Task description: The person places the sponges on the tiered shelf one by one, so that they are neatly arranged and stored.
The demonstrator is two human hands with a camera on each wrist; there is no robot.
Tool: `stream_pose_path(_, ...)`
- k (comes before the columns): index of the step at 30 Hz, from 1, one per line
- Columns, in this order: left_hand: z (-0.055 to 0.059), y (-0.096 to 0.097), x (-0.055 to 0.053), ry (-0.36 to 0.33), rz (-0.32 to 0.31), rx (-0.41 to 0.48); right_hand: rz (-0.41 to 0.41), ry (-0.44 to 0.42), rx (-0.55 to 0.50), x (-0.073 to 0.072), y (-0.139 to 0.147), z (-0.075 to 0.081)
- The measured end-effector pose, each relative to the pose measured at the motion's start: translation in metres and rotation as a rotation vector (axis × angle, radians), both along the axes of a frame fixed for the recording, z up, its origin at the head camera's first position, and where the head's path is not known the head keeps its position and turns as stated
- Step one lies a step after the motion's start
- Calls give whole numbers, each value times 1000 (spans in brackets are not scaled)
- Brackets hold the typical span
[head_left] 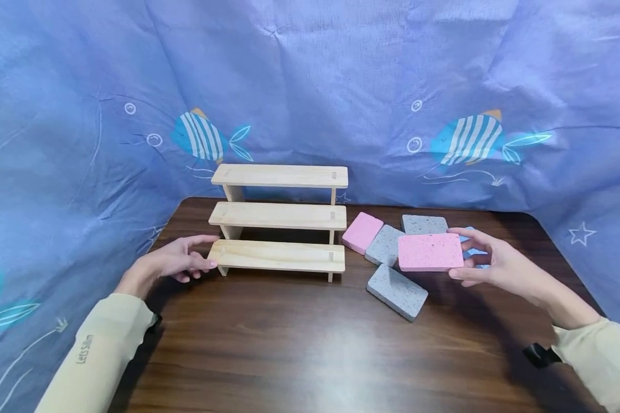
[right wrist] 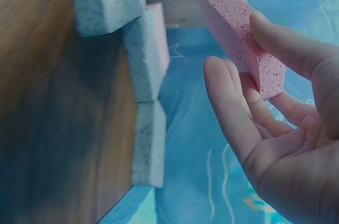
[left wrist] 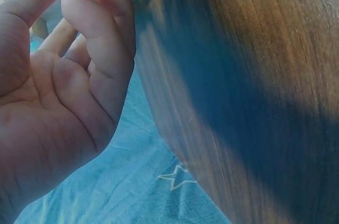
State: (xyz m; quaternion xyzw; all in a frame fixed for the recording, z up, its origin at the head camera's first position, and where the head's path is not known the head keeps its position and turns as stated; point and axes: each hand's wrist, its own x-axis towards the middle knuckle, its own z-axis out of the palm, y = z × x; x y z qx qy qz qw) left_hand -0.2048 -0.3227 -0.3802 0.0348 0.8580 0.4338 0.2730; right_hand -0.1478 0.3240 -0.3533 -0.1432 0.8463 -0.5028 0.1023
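My right hand [head_left: 501,261] pinches a pink sponge [head_left: 430,252] by its right end, over other sponges in the head view. The right wrist view shows the thumb on one face of that pink sponge [right wrist: 238,33] and fingers behind it. A three-step wooden stand [head_left: 276,255] stands toward the left of the table. At its lowest step, my left hand [head_left: 178,259] holds the left end, with one finger at the back edge and the thumb at the front corner. The left wrist view shows the left hand [left wrist: 69,75] with curled fingers; their tips are mostly cut off.
Grey sponges [head_left: 396,291] lie right of the stand, along with another pink sponge [head_left: 362,232]. A blue sponge [head_left: 472,244] is partly hidden behind my right hand. The brown wooden table [head_left: 268,338] ends at a blue fish-print cloth [head_left: 310,86] at the back and sides.
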Motion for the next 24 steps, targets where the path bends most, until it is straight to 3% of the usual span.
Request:
stream_pose_path(8,-1,1,1,-5,0,6,62,7,-99,-19,-14,16)
stream_pose_path(14,1,0,-3,-10,-18,11,104,3,-102,-30,-28,23)
stream_pose_path(24,-3,0,-3,-30,-9,38,148,-91,-158,-56,-55,46)
